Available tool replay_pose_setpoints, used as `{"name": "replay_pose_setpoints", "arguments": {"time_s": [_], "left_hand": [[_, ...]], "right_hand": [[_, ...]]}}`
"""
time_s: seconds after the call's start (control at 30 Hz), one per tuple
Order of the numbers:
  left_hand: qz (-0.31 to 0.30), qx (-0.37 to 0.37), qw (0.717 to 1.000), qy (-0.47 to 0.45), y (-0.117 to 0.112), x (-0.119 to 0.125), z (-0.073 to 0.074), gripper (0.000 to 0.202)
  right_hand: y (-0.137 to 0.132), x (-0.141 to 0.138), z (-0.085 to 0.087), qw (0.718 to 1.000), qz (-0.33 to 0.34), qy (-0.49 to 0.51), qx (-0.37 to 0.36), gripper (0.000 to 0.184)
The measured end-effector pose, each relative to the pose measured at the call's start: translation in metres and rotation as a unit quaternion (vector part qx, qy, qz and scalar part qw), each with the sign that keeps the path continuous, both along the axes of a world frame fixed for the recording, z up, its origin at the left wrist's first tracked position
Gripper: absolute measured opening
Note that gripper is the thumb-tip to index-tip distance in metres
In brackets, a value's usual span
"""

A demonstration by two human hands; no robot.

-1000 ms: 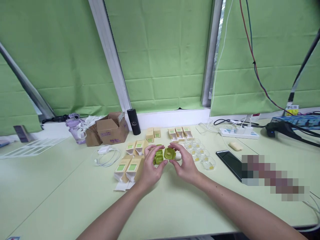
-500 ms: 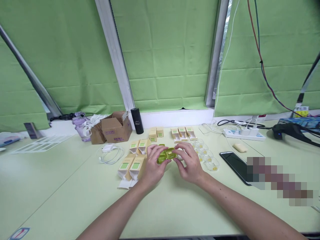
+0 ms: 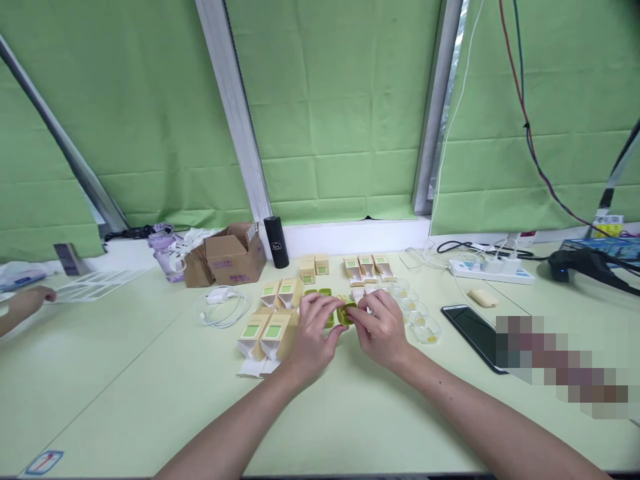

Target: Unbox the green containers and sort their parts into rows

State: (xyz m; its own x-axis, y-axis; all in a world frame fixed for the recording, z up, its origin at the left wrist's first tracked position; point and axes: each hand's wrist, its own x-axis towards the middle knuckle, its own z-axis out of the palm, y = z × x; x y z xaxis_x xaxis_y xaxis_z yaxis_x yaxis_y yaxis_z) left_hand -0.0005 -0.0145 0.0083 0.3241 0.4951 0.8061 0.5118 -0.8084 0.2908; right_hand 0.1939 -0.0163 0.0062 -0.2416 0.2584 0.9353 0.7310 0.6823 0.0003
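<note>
My left hand (image 3: pixel 316 327) and my right hand (image 3: pixel 383 327) meet over the middle of the table. Between their fingertips is a small green plastic case (image 3: pixel 345 315), tilted so that a hollow side shows; the fingers cover part of it. Other green pieces (image 3: pixel 326 293) lie just behind my left hand, partly hidden. Left of that hand stand open kraft-and-white small boxes (image 3: pixel 274 331) with green labels, their flaps out. Clear plastic cups (image 3: pixel 426 328) with yellow spots lie in rows beside my right hand.
More small boxes (image 3: pixel 367 267) stand farther back. A cardboard carton (image 3: pixel 235 257), a black cylinder (image 3: pixel 277 241) and a coiled white charger cable (image 3: pixel 223 310) are behind left. A phone (image 3: pixel 473 337) and power strip (image 3: pixel 493 270) lie right. Another person's hand (image 3: pixel 33 301) is at far left.
The green case has been turned in my fingers, and its hollow side now shows. My right fingers have moved onto it. Another person's hand has come in at the far left.
</note>
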Motion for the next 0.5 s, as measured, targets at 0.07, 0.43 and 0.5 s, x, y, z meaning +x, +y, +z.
{"name": "replay_pose_setpoints", "arguments": {"time_s": [0.07, 0.43, 0.5], "left_hand": [[0.002, 0.0, 1.0, 0.001, -0.0009, 0.0002, 0.0002, 0.038], [-0.002, 0.018, 1.0, 0.008, 0.0007, -0.0002, -0.0013, 0.037], [-0.004, 0.019, 1.0, 0.01, 0.0011, -0.0006, -0.0019, 0.038]], "right_hand": [[0.0001, 0.0001, -0.0001, 1.0, -0.002, -0.002, -0.005, 0.022], [0.0013, -0.0014, -0.0023, 1.0, 0.007, 0.003, -0.021, 0.019], [0.0009, -0.002, -0.0018, 1.0, 0.008, 0.002, -0.023, 0.019]]}}
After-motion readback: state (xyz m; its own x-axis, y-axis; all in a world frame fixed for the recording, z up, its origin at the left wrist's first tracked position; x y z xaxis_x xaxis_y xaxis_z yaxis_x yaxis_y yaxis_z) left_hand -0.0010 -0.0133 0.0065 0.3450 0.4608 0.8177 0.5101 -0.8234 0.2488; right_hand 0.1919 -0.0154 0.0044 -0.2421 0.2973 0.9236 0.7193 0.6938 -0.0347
